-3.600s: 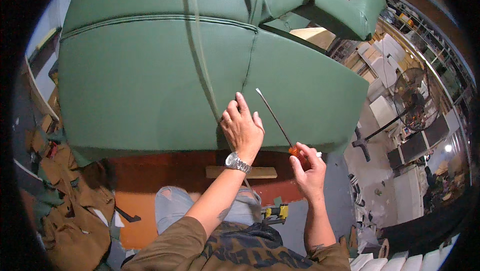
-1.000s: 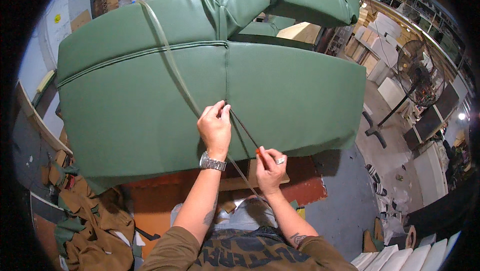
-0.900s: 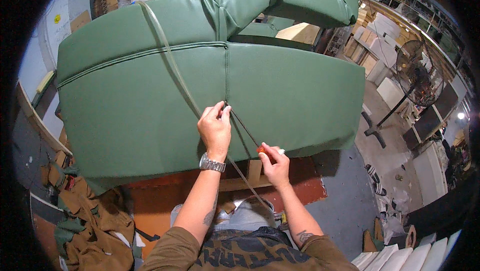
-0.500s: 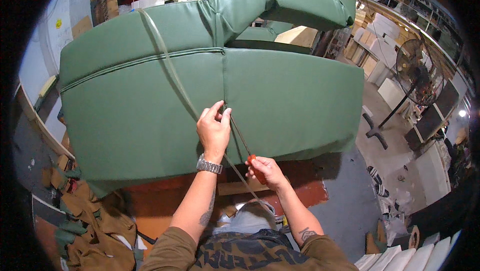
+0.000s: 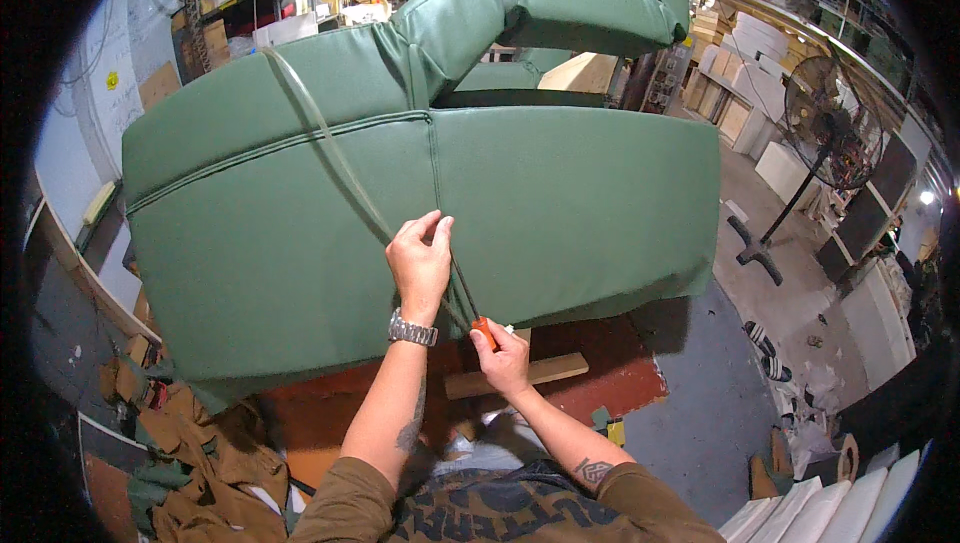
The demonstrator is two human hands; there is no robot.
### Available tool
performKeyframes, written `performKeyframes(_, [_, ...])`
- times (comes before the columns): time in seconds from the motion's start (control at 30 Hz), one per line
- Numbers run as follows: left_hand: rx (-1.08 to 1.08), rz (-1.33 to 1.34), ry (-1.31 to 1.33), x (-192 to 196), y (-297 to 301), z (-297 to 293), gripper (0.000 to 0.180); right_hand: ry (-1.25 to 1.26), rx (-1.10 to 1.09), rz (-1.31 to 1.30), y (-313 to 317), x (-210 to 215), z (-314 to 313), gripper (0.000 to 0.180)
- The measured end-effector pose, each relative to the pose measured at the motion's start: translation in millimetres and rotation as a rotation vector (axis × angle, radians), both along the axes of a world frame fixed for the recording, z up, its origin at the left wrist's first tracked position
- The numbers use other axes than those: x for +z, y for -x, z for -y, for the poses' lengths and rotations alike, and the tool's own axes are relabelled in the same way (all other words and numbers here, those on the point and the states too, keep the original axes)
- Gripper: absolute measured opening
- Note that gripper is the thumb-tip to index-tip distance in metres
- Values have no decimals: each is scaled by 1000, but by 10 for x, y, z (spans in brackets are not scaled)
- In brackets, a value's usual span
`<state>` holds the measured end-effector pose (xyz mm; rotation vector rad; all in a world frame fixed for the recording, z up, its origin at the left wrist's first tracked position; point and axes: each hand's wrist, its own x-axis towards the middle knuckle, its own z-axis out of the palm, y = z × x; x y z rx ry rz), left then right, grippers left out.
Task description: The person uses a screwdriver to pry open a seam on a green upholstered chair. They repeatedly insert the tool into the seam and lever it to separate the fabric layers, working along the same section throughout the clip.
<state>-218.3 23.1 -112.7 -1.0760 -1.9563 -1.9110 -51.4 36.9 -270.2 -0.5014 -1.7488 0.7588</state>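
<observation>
**Main risk: a slip under load**

Green sofa (image 5: 585,213) fills the middle, standing over a red board (image 5: 630,378); its smooth cover looks easy to nick, so a skidding tool could score or puncture it; the vertical seam (image 5: 434,168) is probably the weak line, prying sideways there could pop stitches or stretch the edge.

Clear hose (image 5: 345,168) drapes down the cover and passes behind the left hand (image 5: 417,263); a wrist move could snag it and jerk the aim off; wood strip (image 5: 560,370) lies on the board below the right hand (image 5: 507,361), knuckles could clip it if that arm drops.

Right hand is wrapped round the orange handle of the screwdriver (image 5: 484,335), which sits in front of the lower cover, shaft slanting up toward the left fingers; left thumb and forefinger are at the seam, cannot tell if they pinch shaft or cover; tip hidden, so seating unknown; too much push could drive it into those fingers; metal watch (image 5: 412,329) hangs close to the cover, could scuff it.
</observation>
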Motion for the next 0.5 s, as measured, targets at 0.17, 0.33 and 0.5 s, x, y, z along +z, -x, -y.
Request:
performKeyframes(0.17, [-118, 259, -214, 83, 9, 51, 24, -79, -101, 54, 1, 253, -48, 31])
performKeyframes(0.33, [-311, 488, -377, -124, 248, 221, 22, -90, -12, 109, -321, 444, -7, 34])
performKeyframes(0.5, [-25, 692, -794, 620, 457, 1180, 17, 75, 22, 246, -1000, 380, 145, 38])
